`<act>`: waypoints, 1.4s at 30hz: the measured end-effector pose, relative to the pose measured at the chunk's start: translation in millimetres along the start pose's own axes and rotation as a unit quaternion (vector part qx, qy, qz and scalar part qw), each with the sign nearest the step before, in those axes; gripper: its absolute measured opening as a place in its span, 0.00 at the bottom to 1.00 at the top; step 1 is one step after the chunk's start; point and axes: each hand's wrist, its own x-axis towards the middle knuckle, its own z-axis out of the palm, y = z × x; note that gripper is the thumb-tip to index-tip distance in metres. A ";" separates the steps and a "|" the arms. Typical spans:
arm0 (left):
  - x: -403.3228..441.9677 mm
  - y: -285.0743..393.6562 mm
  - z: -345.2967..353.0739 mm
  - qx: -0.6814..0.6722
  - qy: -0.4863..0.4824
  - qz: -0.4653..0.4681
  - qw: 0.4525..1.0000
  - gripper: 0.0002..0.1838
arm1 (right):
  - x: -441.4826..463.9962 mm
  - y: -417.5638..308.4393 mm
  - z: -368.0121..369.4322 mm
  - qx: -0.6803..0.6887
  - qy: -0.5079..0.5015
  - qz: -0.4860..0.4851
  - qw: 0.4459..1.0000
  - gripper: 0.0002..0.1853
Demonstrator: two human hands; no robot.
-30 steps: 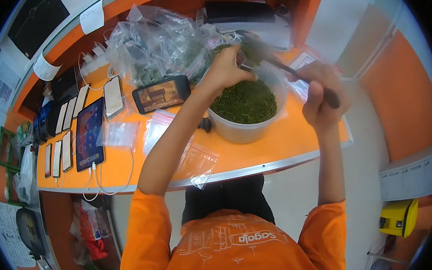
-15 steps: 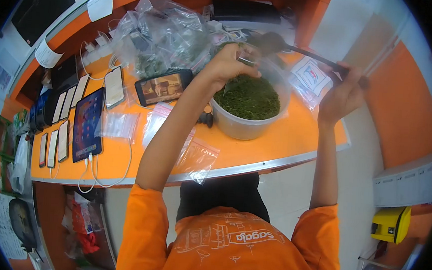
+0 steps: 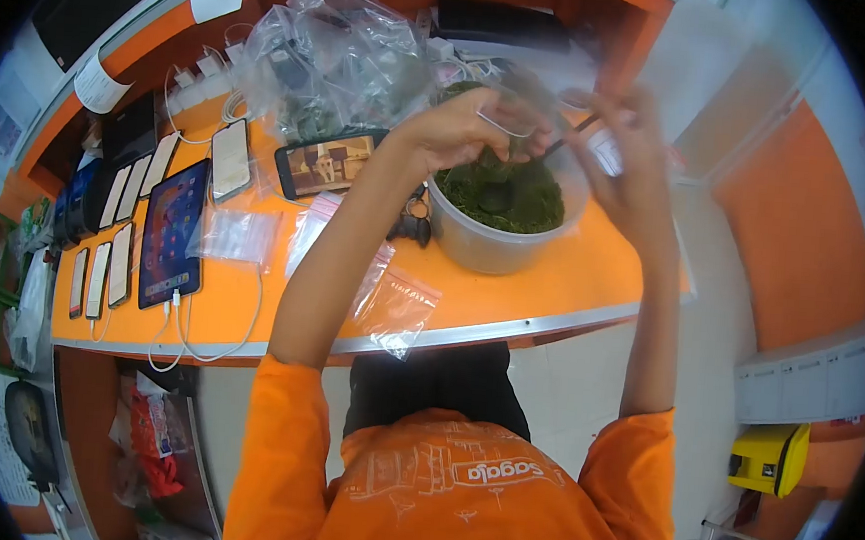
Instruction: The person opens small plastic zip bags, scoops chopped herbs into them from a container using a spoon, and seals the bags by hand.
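A clear plastic tub [image 3: 491,256] stands near the table's front edge, holding finely shredded green plant material [image 3: 542,205]. Above its left rim, my left hand [image 3: 467,130] is closed on a small clear plastic bag [image 3: 514,155], whose lower part hangs over the tub. Motion blurs my right hand [image 3: 632,169], which grips the dark handle of a long spoon [image 3: 585,123] at the tub's right side. The spoon's dark bowl appears down in the green material, partly hidden behind the bag.
Left of the tub lie a phone playing a video [image 3: 327,165], dark keys [image 3: 412,226] and empty zip bags [image 3: 397,303]. Farther left are a tablet [image 3: 172,237], several phones and white cables. A heap of filled plastic bags [image 3: 331,67] sits behind.
My right hand has moved left toward the tub, and the spoon's bowl has gone from above the tub down into the green material. My left hand stays over the tub with the bag.
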 end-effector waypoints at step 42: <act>-30.5 7.0 6.7 0.532 0.048 0.153 0.831 0.05 | 4.2 25.9 8.8 0.138 -0.265 0.108 0.948 0.11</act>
